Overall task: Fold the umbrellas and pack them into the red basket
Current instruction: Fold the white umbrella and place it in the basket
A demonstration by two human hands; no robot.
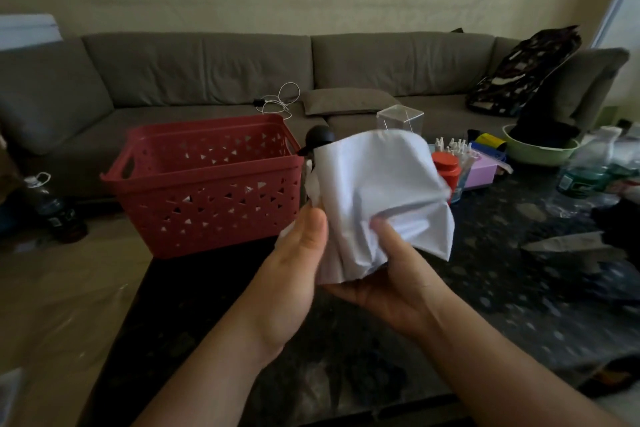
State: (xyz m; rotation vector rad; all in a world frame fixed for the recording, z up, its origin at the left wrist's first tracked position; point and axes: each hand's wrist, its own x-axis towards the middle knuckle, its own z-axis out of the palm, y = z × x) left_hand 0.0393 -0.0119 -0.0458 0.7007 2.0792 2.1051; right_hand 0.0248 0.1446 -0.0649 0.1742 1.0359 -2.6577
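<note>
A small white umbrella [377, 191] with loose, crumpled fabric and a black knob at its top is held upright over the dark table, just right of the red basket [207, 180]. My left hand [294, 263] grips the umbrella's left side near its base. From below and to the right, my right hand [391, 274] cups the gathered fabric, its thumb pressed into the folds. The basket stands on the table's far left corner, and I can see nothing inside it from this angle.
The dark speckled table [485, 288] carries an orange-lidded jar [446, 166], a clear box [400, 118], small white bottles, a pink box, a green bowl [540, 149] and water bottles at the right. A grey sofa [207, 73] runs behind. A dark bottle [52, 208] stands at left.
</note>
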